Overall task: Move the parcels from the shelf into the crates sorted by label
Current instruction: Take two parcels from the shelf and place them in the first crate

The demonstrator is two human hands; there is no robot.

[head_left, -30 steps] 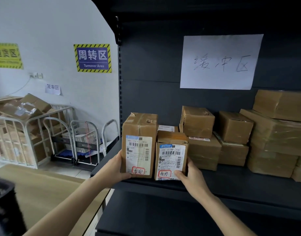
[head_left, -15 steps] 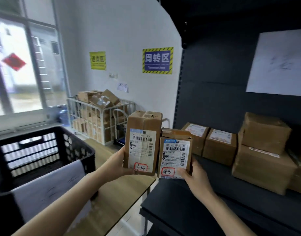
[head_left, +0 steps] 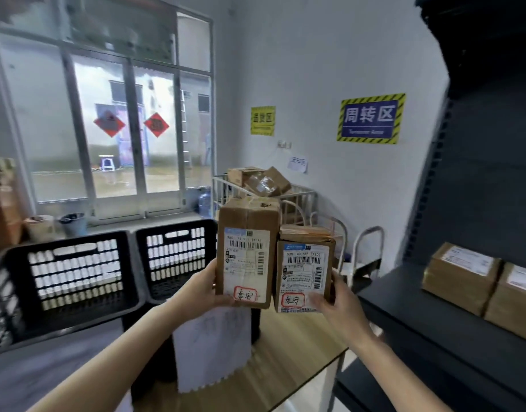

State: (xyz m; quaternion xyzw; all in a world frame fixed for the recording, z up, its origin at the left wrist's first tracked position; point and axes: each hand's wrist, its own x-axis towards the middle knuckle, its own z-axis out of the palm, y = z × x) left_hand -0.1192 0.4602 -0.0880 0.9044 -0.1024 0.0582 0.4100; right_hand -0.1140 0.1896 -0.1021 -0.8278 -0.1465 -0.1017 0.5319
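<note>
Head view. My left hand (head_left: 202, 288) grips the tall parcel (head_left: 247, 254) by its lower left side, thumb on the front face and the other fingers curled behind, out of sight. My right hand (head_left: 342, 307) grips the short parcel (head_left: 305, 272) at its lower right corner, thumb across the bottom of the label and the other fingers wrapped round the back.

Both parcels are upright, labels facing me, side by side and touching or nearly so. Each label has handwriting ringed in red at the bottom. Both are in the air above the desk (head_left: 288, 355), over its right half, off the shelf (head_left: 428, 331) and not in a crate.

The right crate (head_left: 175, 257) is black and slotted, standing at the back of the desk just behind and left of the tall parcel, with a white sheet (head_left: 211, 352) hanging on its front. The left crate (head_left: 74, 281) is just beside it, further left; I cannot tell what is inside either.

The dark shelf sits past the desk's right edge, with two brown parcels (head_left: 461, 278) side by side on it at far right.

Background: a blue sign (head_left: 370, 118) and a yellow sign (head_left: 263, 120) on the wall, a wire cage (head_left: 297, 200) with boxes, a window (head_left: 122, 129).
</note>
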